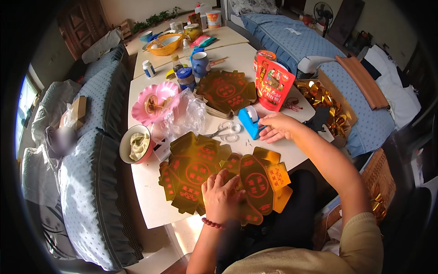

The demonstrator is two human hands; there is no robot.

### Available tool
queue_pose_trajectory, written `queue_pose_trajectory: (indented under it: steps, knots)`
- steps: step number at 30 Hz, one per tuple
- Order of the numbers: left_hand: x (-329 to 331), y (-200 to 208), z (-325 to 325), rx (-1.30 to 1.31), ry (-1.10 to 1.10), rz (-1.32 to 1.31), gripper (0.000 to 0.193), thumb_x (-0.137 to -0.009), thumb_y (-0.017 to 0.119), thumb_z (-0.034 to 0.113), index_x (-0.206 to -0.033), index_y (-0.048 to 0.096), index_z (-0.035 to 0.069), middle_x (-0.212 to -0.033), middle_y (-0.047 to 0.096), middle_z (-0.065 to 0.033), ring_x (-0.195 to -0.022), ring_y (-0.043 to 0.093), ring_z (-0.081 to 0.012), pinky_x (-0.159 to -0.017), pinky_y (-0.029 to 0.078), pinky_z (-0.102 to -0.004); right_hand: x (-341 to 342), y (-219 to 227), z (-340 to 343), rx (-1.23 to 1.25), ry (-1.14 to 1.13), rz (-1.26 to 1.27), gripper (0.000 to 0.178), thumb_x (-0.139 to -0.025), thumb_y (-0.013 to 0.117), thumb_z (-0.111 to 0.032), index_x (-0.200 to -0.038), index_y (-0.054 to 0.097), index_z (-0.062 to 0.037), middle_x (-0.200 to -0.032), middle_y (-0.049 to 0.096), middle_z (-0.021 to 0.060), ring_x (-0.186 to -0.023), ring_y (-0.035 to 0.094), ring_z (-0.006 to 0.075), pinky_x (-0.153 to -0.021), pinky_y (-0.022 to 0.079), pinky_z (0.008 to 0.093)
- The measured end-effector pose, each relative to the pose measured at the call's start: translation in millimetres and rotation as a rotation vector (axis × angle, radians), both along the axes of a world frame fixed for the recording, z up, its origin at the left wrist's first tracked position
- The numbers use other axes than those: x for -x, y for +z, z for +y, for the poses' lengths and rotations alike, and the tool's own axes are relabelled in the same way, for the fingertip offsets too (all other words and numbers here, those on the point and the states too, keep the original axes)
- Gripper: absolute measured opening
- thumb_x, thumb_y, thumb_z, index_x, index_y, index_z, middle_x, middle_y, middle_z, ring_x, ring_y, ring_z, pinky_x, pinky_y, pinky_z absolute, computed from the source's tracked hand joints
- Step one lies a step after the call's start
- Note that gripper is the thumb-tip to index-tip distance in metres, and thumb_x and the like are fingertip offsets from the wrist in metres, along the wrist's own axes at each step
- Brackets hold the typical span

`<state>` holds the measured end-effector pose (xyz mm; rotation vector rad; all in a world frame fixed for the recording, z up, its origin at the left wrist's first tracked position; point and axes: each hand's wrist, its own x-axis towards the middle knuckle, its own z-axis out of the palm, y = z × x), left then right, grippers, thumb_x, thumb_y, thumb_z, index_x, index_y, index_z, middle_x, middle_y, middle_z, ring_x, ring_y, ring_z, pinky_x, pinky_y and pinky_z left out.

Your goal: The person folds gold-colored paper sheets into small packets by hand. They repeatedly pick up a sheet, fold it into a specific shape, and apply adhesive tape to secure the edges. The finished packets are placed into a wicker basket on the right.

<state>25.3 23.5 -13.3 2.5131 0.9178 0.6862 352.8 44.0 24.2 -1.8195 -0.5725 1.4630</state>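
Note:
My left hand (221, 194) lies with its fingers spread on flat, die-cut gold card pieces with red print, pressing them down at the table's near edge. One gold card piece (191, 166) is under it and to its left. Another gold card piece (256, 182), with flaps partly folded, lies to its right. My right hand (276, 128) reaches to a blue tape dispenser (250, 128) with a white roll, its fingers stretched out at the dispenser's right end. Whether a strip of tape is between the fingers is too small to tell. White-handled scissors (226, 131) lie left of the dispenser.
A stack of gold card (223, 93) sits behind the dispenser, beside a standing red pouch (273, 84). To the left are a pink scalloped dish (153, 102), clear plastic (185, 114) and a bowl of pale paste (136, 144). A carton of gold pieces (326, 102) stands right.

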Motion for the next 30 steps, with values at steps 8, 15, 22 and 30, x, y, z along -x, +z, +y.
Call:
queue_pose_trajectory:
  steps: [8,15,22,30]
  knots:
    - [0.1,3.8,2.9,0.055,-0.015,-0.033,0.045,-0.067,0.084,0.027,-0.11,0.075,0.02,-0.131,0.06,-0.0041,-0.114,0.053,-0.0283,-0.101,0.039,-0.0441,-6.2,-9.4,1.1,-0.006,-0.031,-0.037,0.038,-0.091,0.063,-0.039,-0.113,0.061,-0.0079,-0.105,0.071,0.0147,-0.105,0.067,0.0317,-0.094,0.048,0.0476]
    - [0.4,-5.0,2.9,0.034,-0.01,-0.055,0.045,-0.066,0.085,0.027,-0.11,0.075,0.02,-0.133,0.059,-0.0031,-0.114,0.053,-0.0281,-0.101,0.039,-0.0439,12.0,-10.8,-17.7,-0.111,-0.209,0.0,0.027,-0.091,0.061,-0.032,-0.104,0.062,-0.0081,-0.106,0.071,0.0095,-0.101,0.069,0.0268,-0.095,0.051,0.0421]
    - [-1.0,-7.7,3.0,0.045,-0.027,-0.05,0.043,-0.07,0.083,0.028,-0.111,0.074,0.018,-0.136,0.057,-0.0035,-0.115,0.052,-0.029,-0.101,0.039,-0.0441,18.4,-40.0,-23.1,-0.143,-0.411,0.134,0.019,-0.092,0.062,-0.024,-0.097,0.063,-0.0056,-0.1,0.07,0.0062,-0.094,0.071,0.0186,-0.084,0.057,0.0352]
    - [2.3,-7.3,4.6,0.055,-0.05,-0.048,0.042,-0.075,0.08,0.03,-0.113,0.073,0.016,-0.139,0.055,-0.003,-0.116,0.051,-0.0306,-0.1,0.038,-0.0435,33.6,-47.7,-28.6,-0.243,-0.298,0.071,0.018,-0.097,0.061,-0.024,-0.1,0.062,-0.0054,-0.099,0.069,0.0073,-0.093,0.069,0.0184,-0.083,0.055,0.0314]
